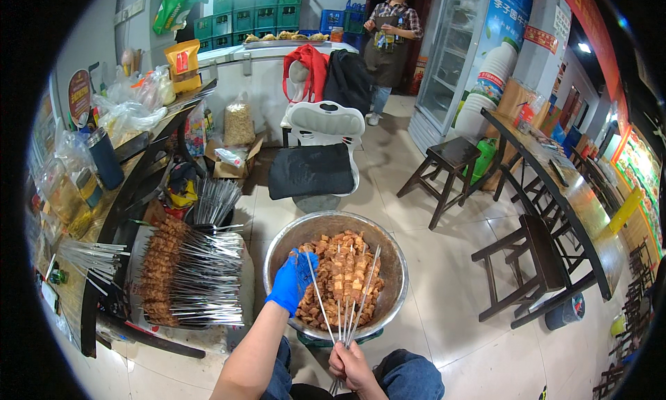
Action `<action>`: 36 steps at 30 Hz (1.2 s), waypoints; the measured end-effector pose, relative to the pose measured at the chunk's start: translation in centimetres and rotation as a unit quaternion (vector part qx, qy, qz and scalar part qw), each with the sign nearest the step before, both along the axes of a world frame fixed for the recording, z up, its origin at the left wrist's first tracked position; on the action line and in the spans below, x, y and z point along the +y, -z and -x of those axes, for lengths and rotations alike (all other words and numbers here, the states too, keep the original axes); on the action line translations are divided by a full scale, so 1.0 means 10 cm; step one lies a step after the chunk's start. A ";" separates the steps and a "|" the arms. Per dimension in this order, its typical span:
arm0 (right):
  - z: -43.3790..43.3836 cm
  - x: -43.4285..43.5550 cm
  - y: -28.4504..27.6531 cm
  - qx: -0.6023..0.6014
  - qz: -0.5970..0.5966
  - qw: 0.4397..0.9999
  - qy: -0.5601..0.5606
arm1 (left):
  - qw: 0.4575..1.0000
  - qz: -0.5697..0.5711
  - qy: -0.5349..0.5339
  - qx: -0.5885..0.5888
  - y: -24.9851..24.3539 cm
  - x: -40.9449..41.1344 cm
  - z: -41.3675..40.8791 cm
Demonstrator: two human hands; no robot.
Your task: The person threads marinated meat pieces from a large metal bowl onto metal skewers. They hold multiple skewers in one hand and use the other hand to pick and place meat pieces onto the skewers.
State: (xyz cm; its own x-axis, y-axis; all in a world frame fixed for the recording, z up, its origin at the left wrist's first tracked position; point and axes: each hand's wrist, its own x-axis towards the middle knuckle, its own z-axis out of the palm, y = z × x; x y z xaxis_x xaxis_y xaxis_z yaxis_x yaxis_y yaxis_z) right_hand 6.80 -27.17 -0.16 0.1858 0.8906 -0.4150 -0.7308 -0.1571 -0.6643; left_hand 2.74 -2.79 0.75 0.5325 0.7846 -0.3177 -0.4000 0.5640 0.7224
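Note:
My right hand [353, 364], bare, grips a fan of metal skewers [340, 321] by their lower ends. Chunks of marinated meat [349, 275] are threaded on the middle skewers, while the two outer ones look bare. My left hand [291, 280] wears a blue glove and is at the tip of the leftmost skewer. Its fingers are partly hidden, so I cannot tell whether it pinches meat or the skewer. Below both hands, loose cut meat [317, 302] fills the middle of a large metal basin [398, 280] in front of my knees.
To the left, a pile of loaded skewers [208, 275] lies beside a bundle of bare skewers [216, 197]. A white chair [328, 119] with a black cushion [311, 170] stands beyond the basin. Wooden stools [541, 254] and a table [577, 192] are at right. A person [390, 41] stands farther back.

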 end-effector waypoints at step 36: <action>-0.08 -0.09 -0.06 0.153 -0.087 0.984 -0.006 | 0.385 -0.520 0.464 0.605 0.31 -0.50 -0.05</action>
State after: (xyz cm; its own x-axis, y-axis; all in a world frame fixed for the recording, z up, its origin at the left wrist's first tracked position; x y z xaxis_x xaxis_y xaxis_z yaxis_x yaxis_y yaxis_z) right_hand 7.61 -28.04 0.45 0.0645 0.9548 -0.2901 -0.8997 -0.0701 -0.4308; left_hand 3.24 -7.76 -2.36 0.6930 0.4732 -0.5439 0.6096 -0.7874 0.0917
